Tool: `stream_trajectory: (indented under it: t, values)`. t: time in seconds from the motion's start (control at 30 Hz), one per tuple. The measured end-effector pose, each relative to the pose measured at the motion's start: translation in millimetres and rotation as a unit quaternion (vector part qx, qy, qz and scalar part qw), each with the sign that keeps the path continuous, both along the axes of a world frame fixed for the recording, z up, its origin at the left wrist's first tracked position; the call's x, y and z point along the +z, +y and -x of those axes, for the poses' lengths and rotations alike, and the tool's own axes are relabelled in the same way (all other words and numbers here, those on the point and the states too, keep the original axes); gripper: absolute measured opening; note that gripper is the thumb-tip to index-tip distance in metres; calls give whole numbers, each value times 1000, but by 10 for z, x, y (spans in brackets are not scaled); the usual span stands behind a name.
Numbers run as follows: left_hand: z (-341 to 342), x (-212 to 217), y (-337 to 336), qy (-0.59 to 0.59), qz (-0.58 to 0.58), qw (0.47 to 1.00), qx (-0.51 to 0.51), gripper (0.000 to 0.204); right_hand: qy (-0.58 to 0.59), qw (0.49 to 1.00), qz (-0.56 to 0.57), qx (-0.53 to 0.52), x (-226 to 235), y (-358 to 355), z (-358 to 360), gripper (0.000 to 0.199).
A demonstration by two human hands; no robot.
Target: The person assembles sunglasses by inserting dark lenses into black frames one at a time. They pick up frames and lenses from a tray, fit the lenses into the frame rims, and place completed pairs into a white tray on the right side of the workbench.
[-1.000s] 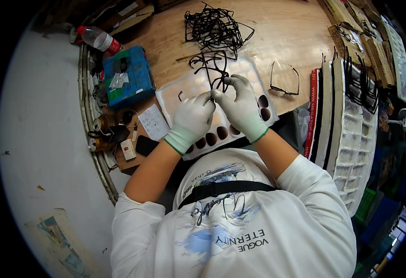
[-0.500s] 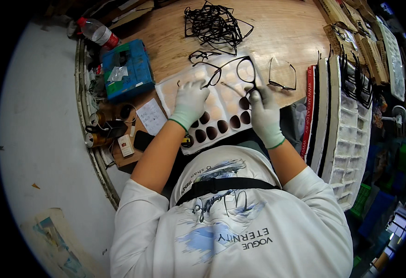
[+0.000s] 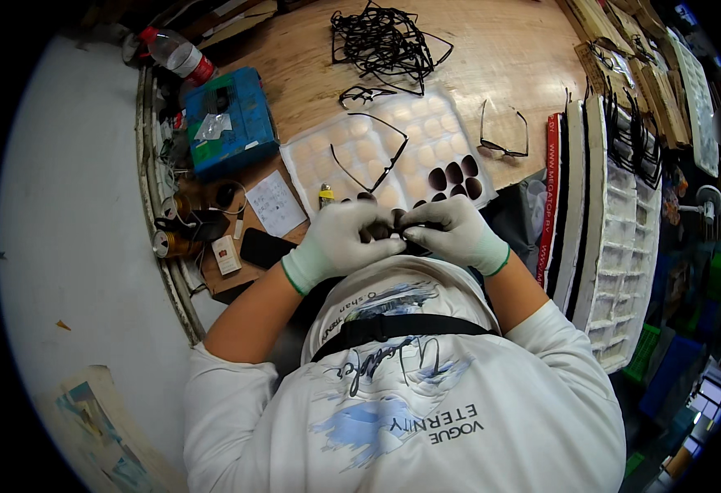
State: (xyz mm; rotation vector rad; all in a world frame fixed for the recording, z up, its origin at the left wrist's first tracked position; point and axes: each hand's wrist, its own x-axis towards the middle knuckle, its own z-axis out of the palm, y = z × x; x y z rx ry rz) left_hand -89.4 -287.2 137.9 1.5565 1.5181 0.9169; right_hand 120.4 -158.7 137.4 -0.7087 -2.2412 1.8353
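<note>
Pinching unclear dark bit (image 3: 401, 232) with left hand (image 3: 346, 238) and right hand (image 3: 457, 233).
Probably fiddling, with glasses (image 3: 392, 168) at twelve o'clock; needs steady touch.

a pale grey-white wall (image 3: 64, 205) fills the left side, scuffed with small marks; low down on it is a torn, peeling patch (image 3: 101, 427) in beige and blue. a worn pale rail (image 3: 169, 283) runs between the wall and the wooden worktable (image 3: 508, 49), whose brown top carries a soft sheen of light. the right side is dim, and at its lower edge the bright, gridded panes (image 3: 714, 378) are probably windows, though small and warped there.
</note>
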Motion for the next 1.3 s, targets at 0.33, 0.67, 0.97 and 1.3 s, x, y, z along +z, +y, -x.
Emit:
stream_trajectory:
  t: [0.33, 0.67, 0.97, 1.3]
  values:
    - [-178, 193, -797, -261, 69, 920, 284, 38, -295, 885, -357, 42, -1143, -135, 125, 37]
    - [-366, 438, -1350, -348, 83, 916, 181, 18, -272, 902, -333, 46, -1258, -225, 266, 21]
    - [-334, 398, -980, -216, 35, 958, 186, 30, 98, 991, 16, -90, 375, -724, -27, 27]
    - [-452, 291, -852, -190, 42, 966, 168, 31, 121, 963, 171, -170, 398, -869, 162, 23]
